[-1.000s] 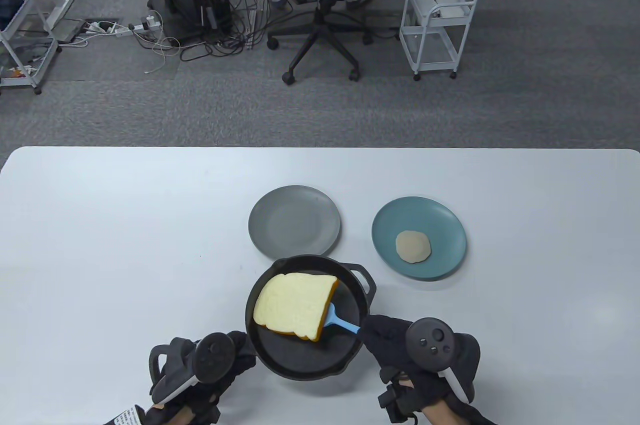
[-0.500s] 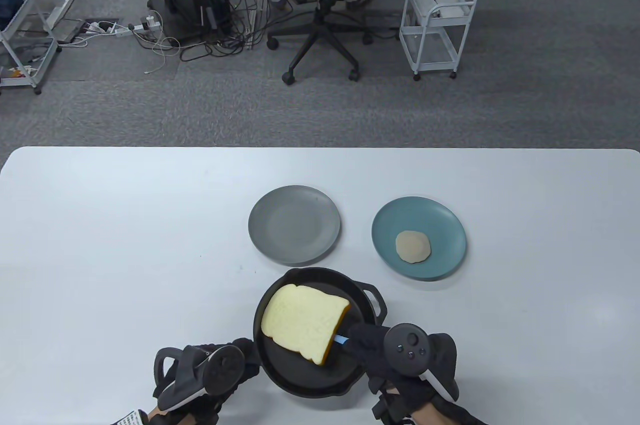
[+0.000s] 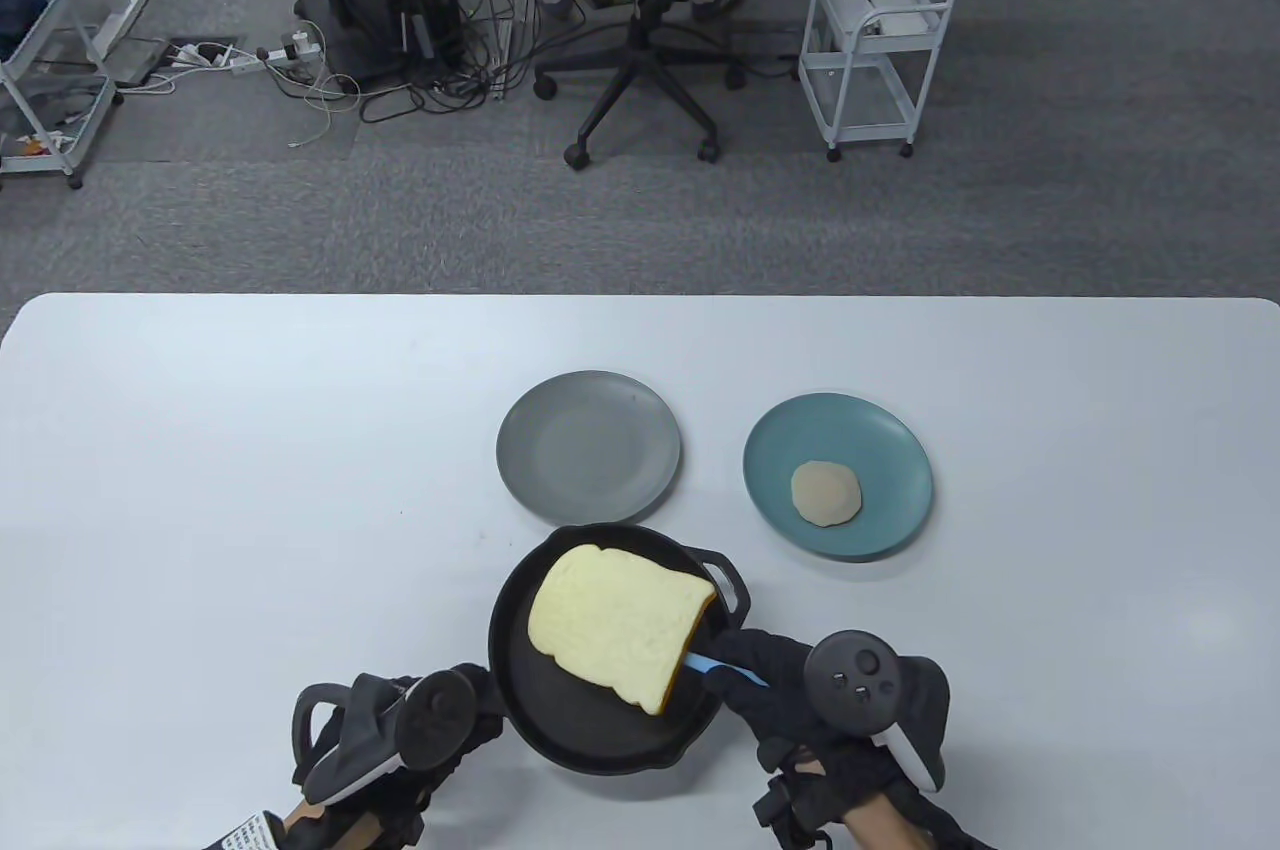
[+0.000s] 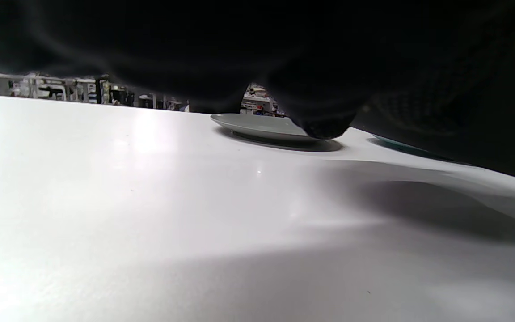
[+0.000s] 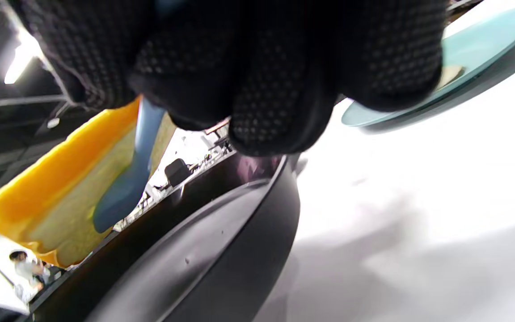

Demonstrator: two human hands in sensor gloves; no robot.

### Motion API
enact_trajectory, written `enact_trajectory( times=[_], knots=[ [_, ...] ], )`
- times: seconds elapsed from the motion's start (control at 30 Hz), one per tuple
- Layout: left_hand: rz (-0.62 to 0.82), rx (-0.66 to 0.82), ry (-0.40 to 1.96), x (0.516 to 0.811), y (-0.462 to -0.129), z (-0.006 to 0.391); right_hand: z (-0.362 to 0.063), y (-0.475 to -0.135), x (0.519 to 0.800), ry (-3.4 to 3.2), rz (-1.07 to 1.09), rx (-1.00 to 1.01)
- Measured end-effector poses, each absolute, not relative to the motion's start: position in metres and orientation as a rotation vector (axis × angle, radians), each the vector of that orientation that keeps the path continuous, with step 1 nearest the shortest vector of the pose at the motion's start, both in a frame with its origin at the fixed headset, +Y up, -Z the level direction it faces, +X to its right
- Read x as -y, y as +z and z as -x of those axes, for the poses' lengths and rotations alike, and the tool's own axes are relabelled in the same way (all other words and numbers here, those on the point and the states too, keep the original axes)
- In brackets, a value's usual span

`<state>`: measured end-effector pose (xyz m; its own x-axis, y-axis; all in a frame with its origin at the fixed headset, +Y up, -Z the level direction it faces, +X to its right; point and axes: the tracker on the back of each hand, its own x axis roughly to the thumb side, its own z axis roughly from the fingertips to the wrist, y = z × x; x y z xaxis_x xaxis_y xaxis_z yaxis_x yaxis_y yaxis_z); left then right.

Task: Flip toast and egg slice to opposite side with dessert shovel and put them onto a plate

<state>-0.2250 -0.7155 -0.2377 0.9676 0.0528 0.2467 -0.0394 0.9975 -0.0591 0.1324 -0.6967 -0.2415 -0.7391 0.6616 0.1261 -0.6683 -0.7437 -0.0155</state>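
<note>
White table [image 3: 250,450] before grey carpet [image 3: 1050,220], office chair [image 3: 640,10], white cart [image 3: 880,40]

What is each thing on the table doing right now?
Toast: lifted on the shovel, tilted over the pan.
Dessert shovel: under the toast, held by the right hand.
Pan: gripped by the left hand.
Grey plate: empty.
Blue plate: holds the egg slice.
</note>
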Motion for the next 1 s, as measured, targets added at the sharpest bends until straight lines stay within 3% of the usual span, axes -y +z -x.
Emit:
enact_trajectory(
  times=[0.5,0.8,1.0],
  knots=[
    [0.065,0.226,0.042,0.710,-0.244,0.234,-0.220,-0.262,0.693,2.233,0.407,0.308],
    [0.054,0.242,0.068,0.707,-0.239,0.232,-0.227,-0.294,0.700,2.367,0.601,0.395],
    [0.065,0.254,0.061,0.708,-0.238,0.230,-0.213,-0.323,0.724,2.535,0.629,0.366]
  ],
)
